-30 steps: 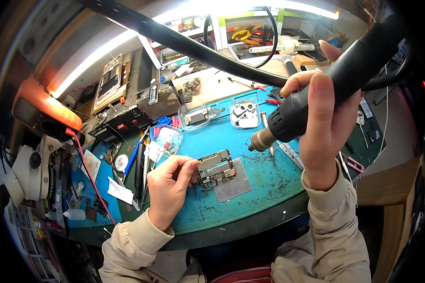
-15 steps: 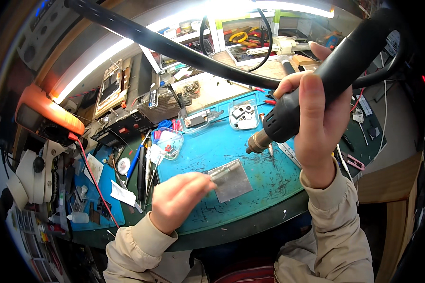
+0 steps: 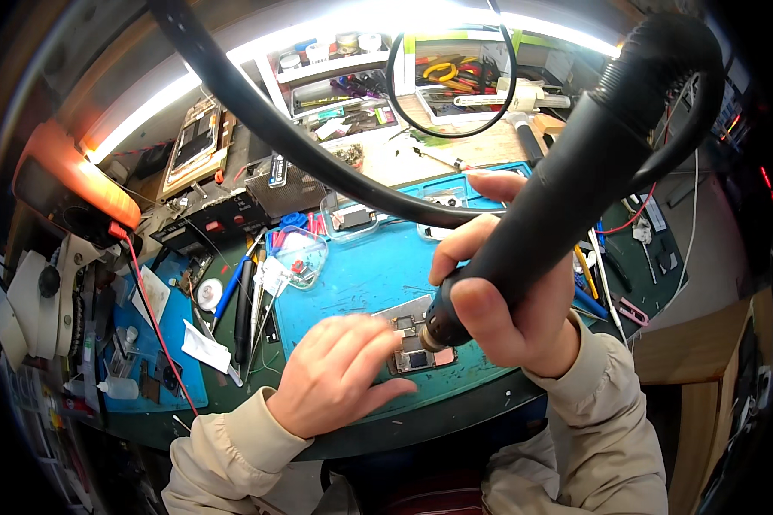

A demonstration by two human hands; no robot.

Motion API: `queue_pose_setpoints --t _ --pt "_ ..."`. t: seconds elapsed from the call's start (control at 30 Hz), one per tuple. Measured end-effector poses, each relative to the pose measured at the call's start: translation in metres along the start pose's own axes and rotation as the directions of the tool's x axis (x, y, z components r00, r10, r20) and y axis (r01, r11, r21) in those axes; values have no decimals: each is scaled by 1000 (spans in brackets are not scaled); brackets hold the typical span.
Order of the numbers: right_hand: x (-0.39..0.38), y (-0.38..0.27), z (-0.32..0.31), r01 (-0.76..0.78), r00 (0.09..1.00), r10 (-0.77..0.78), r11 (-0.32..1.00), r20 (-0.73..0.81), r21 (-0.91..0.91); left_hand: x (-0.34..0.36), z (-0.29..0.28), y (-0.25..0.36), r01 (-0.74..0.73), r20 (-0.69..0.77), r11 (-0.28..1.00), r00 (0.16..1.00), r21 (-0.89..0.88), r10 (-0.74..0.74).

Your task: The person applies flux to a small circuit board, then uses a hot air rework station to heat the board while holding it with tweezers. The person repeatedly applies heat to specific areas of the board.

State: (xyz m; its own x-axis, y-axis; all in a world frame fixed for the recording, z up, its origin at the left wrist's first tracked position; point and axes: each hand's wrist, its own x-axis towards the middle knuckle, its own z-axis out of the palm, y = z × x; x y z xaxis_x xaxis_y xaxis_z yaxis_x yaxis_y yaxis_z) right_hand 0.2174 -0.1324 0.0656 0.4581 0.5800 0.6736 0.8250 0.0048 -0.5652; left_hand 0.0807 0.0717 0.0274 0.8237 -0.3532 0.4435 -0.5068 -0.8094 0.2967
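Note:
My right hand (image 3: 511, 318) grips a black hot-air gun (image 3: 550, 215), tilted with its nozzle (image 3: 431, 336) low over a small circuit board (image 3: 418, 360) with a pink patch. The board lies on a grey metal plate (image 3: 414, 305) on the blue mat (image 3: 326, 305); the gun partly hides both. My left hand (image 3: 339, 373) is at the board's left side, thumb stretched out to the right and fingers loosely bent, their tips partly hidden; I see nothing held in it.
Thick black hose (image 3: 275, 142) arches across the view. An orange meter (image 3: 77, 184) with a red lead sits left. Clear plastic boxes (image 3: 294, 262), pens and tweezers surround the mat. A metal-cased device (image 3: 206, 227) and tool shelves (image 3: 335, 64) stand behind; a wooden cabinet (image 3: 687, 335) is right.
My right hand has lowered the gun down and left over the board. The board has turned and lies lower on the plate. My left hand has let its edge go, thumb now spread.

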Motion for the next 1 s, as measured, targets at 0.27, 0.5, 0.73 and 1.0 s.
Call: queue_pose_setpoints --t 0.27,0.5,0.73,1.0 --pt "-8 -4 4 -17 994 16 1000 112 0 -1 7 -2 129 -26 987 991 -92 -132" --pt "-7 -6 6 -28 992 27 1000 126 8 -6 6 -4 182 -38 978 982 -104 -187" --pt "-7 -9 7 -48 991 46 999 128 14 -12 9 -13 252 -221 947 930 -200 -294" --pt "-8 -12 7 -65 991 62 998 115 24 -14 1 -10 372 -205 891 881 -259 -427"
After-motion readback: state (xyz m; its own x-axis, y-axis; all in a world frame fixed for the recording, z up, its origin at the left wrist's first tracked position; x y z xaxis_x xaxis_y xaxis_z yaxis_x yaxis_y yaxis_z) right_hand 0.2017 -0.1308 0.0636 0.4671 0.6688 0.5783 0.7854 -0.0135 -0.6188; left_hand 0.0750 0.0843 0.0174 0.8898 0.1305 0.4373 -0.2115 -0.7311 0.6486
